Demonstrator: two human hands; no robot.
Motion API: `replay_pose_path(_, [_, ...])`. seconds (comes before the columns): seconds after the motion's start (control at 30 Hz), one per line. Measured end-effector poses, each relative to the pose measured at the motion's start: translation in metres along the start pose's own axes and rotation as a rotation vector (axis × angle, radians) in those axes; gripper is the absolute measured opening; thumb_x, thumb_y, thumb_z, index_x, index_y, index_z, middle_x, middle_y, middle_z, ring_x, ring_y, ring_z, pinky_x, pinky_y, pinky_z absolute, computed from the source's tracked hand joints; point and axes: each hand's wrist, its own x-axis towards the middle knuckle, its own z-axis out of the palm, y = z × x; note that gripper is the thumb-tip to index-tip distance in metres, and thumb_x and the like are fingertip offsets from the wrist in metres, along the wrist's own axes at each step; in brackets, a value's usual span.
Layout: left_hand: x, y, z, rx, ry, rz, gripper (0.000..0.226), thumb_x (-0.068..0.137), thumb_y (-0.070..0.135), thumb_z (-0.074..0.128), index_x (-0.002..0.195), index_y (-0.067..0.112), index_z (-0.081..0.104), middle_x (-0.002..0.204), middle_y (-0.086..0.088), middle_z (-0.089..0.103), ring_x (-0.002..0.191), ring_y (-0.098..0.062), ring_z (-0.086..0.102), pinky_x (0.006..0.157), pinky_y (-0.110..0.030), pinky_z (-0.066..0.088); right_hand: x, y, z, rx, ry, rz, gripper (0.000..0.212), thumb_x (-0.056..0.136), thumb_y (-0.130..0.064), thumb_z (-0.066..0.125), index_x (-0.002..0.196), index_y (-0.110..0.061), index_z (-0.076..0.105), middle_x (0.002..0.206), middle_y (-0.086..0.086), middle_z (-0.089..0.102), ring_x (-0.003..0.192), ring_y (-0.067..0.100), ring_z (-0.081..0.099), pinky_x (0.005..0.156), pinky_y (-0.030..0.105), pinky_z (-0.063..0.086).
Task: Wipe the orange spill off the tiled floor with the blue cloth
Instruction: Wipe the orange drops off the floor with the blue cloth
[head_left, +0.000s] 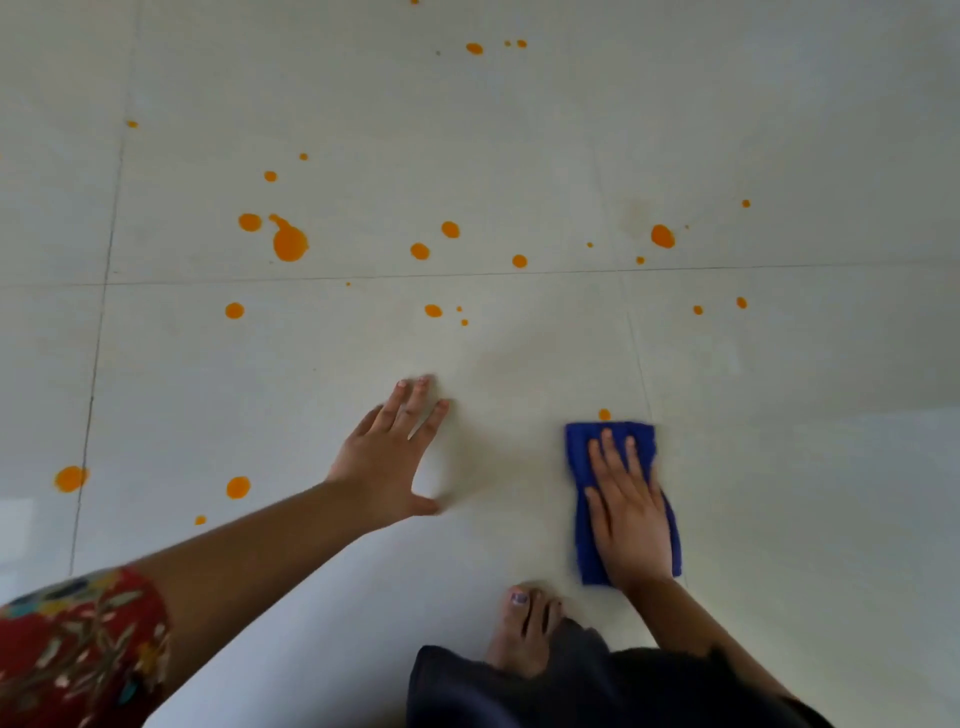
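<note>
Right hand (628, 512) flat on blue cloth (579, 457), fingers straight, slightly apart, pressing it onto tiled floor (805, 441). Left hand (389, 457) spread, fingertips braced on tile. Risk: soaked cloth may drag drops into streaks; bare foot (524, 623) close behind could slip on damp tile. Orange spill (289, 241) is many scattered round drops, nearest just beyond cloth's far edge, largest blob far left, mostly unwiped.

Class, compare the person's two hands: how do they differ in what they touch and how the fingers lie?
The right hand presses flat on the blue cloth; the left hand rests on bare tiled floor. The left hand's thumb sticks out wide; the right hand's fingers lie close together. Both are open, palm down.
</note>
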Motion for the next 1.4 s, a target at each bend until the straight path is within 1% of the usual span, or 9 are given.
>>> replay_pose_path(0.13, [0.007, -0.001, 0.0, -0.029, 0.025, -0.001, 0.117, 0.078, 0.071, 0.055, 0.142, 0.025, -0.031, 0.151, -0.003, -0.04, 0.144, -0.021, -0.029, 0.122, -0.033, 0.001, 0.073, -0.017, -0.007, 0.049, 0.098, 0.227, 0.059, 0.1, -0.04, 0.02, 0.15, -0.012, 0.032, 0.158, 0.004, 0.027, 0.147, 0.024, 0.021, 0.115, 0.047, 0.024])
replay_pose_path(0.33, [0.008, 0.001, 0.001, 0.002, 0.025, 0.016, 0.117, 0.079, 0.071, 0.054, 0.139, 0.023, -0.034, 0.151, -0.005, -0.04, 0.144, -0.022, -0.028, 0.12, -0.031, 0.0, 0.012, 0.007, -0.005, -0.013, -0.01, -0.274, 0.051, 0.105, -0.038, 0.018, 0.15, -0.018, 0.028, 0.157, -0.002, 0.029, 0.149, 0.013, 0.011, 0.116, 0.04, 0.023])
replay_pose_path(0.5, [0.01, 0.002, -0.002, 0.017, 0.008, 0.023, 0.116, 0.08, 0.071, 0.053, 0.139, 0.023, -0.034, 0.151, -0.004, -0.042, 0.143, -0.021, -0.03, 0.12, -0.032, -0.001, 0.099, -0.002, -0.014, 0.096, 0.139, 0.087, 0.052, 0.099, -0.033, 0.029, 0.144, -0.011, 0.044, 0.153, 0.006, 0.037, 0.144, 0.028, 0.03, 0.111, 0.052, 0.033])
replay_pose_path(0.67, [0.001, -0.003, -0.015, 0.009, -0.03, 0.077, 0.107, 0.085, 0.067, 0.05, 0.149, 0.023, -0.024, 0.155, 0.0, -0.033, 0.147, -0.015, -0.021, 0.12, -0.029, 0.005, 0.054, -0.019, -0.004, 0.008, -0.045, -0.515, 0.05, 0.102, -0.033, 0.029, 0.15, -0.019, 0.034, 0.158, -0.003, 0.028, 0.148, 0.019, 0.021, 0.115, 0.04, 0.023])
replay_pose_path(0.83, [-0.028, -0.031, -0.045, 0.084, 0.014, 0.144, 0.095, 0.09, 0.063, 0.043, 0.149, 0.025, -0.021, 0.156, 0.008, -0.027, 0.147, -0.009, -0.015, 0.118, -0.026, -0.002, 0.12, -0.009, -0.02, 0.081, 0.096, -0.107, 0.051, 0.1, -0.035, 0.03, 0.146, -0.016, 0.04, 0.156, 0.0, 0.032, 0.145, 0.021, 0.027, 0.109, 0.05, 0.036])
replay_pose_path(0.93, [-0.068, -0.061, -0.051, 0.128, 0.077, 0.206, 0.096, 0.084, 0.066, 0.041, 0.152, 0.02, -0.008, 0.159, 0.003, 0.01, 0.145, -0.012, 0.022, 0.113, -0.029, 0.02, 0.111, -0.065, -0.004, 0.077, -0.02, -0.372, 0.063, 0.097, -0.051, 0.036, 0.15, -0.018, 0.034, 0.16, 0.0, 0.023, 0.149, 0.022, 0.017, 0.115, 0.048, 0.026])
replay_pose_path(1.03, [-0.115, -0.098, -0.041, 0.089, 0.013, 0.061, 0.099, 0.073, 0.07, 0.036, 0.154, 0.022, 0.004, 0.148, 0.001, 0.044, 0.13, -0.012, 0.045, 0.097, -0.033, 0.045, 0.083, -0.062, -0.005, -0.015, -0.229, -0.831, 0.06, 0.098, -0.053, 0.035, 0.153, -0.031, 0.023, 0.161, -0.009, 0.016, 0.15, 0.012, 0.003, 0.117, 0.036, 0.008])
replay_pose_path(1.2, [-0.186, -0.128, 0.009, -0.213, 0.1, -0.331, 0.101, 0.081, 0.065, 0.058, 0.15, 0.033, -0.007, 0.159, 0.011, -0.009, 0.149, -0.011, -0.002, 0.122, -0.036, 0.014, 0.134, -0.072, -0.015, 0.033, -0.197, -0.594, 0.058, 0.098, -0.041, 0.029, 0.152, -0.042, 0.007, 0.161, -0.009, 0.016, 0.15, 0.016, 0.003, 0.114, 0.053, 0.027])
replay_pose_path(1.4, [-0.201, -0.107, 0.065, -0.428, 0.287, -0.67, 0.122, 0.069, 0.079, 0.056, 0.154, 0.021, -0.01, 0.161, 0.006, -0.015, 0.148, -0.013, -0.013, 0.119, -0.034, 0.002, 0.07, -0.074, -0.009, 0.083, -0.353, -1.004, 0.051, 0.099, -0.035, 0.037, 0.149, -0.028, 0.032, 0.16, -0.007, 0.025, 0.149, 0.019, 0.017, 0.119, 0.043, 0.015])
